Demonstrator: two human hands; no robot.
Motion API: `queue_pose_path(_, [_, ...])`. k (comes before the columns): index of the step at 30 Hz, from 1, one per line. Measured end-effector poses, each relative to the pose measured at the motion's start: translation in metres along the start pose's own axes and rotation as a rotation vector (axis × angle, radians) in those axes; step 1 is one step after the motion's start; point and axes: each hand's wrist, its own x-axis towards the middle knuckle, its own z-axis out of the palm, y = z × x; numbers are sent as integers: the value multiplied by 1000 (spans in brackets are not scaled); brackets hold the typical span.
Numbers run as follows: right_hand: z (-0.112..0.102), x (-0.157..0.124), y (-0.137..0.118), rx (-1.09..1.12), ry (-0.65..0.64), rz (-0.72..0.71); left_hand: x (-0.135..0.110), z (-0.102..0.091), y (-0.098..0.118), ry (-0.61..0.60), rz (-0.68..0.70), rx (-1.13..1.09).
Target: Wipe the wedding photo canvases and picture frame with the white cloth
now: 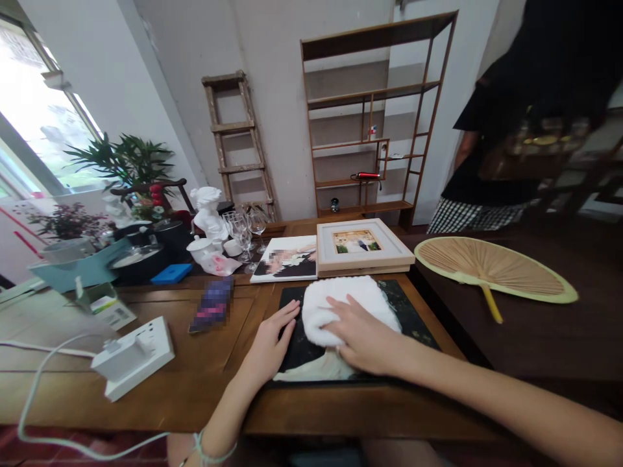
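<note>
A power strip [134, 355] is seen at the left of the table [214, 389], with a cable running off it. Further right, the left hand [269, 344] is laid flat and open, holding nothing, its fingers on the left edge of a dark photo [409, 318]. A white cloth [341, 301] is pressed onto the photo under the right hand [363, 337], palm down, fingers spread over it. Behind, a frame [363, 246] is set. A fan [491, 267] is laid at the right.
</note>
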Motion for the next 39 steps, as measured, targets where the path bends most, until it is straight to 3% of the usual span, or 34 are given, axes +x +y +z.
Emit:
queue_pose_path(3, [4,-27,-32,-4,-88,-24,0,0,1,-13,-7,6])
queue_pose_path(6, [7,-44,-49,26,-171,-54,0,-1,2,-16,-16,8])
queue_pose_path(10, [2,-41,-37,99,-106,-48,0,-1,3,-9,-14,0])
queue_pose_path(18, [-5,7,16,-18,64,119,1,0,0,15,-9,-35])
queue_pose_path(21, [1,14,11,-47,70,90,2,-2,3,39,-51,-91])
queue_pose_path(26, [7,6,-18,-52,-4,-143,2,-5,8,100,-159,-221])
queue_pose_path(33, [2,-15,-35,68,-124,-374,1,-4,7,93,-154,-236])
queue_pose_path(36, [-9,-28,-34,171,-177,-363,1,-3,7,90,-129,-173])
queue_pose_path(39, [-22,-41,-27,241,-162,-235,0,-1,6,56,-56,-83])
